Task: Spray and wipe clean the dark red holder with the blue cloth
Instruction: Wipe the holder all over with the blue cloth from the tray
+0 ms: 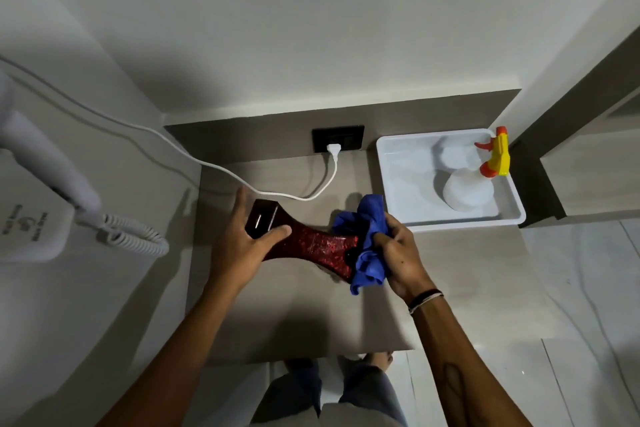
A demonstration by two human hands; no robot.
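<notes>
The dark red holder [311,243] lies on its side over the grey counter [304,315], its glittery waist in the middle and its dark open top pointing left. My left hand [242,239] grips it near that top, thumb across the red body. My right hand [398,253] is closed on the bunched blue cloth [367,246], which presses against the holder's wide right end and hides part of it. A spray bottle [471,191] with a yellow and orange trigger head stands in the white tray [388,184] at the back right.
A white cord [214,166] runs from a black wall socket [337,139] across the counter's back to a wall-mounted hair dryer [45,166] with a coiled lead on the left. The counter's front edge is near my legs. A tiled floor lies to the right.
</notes>
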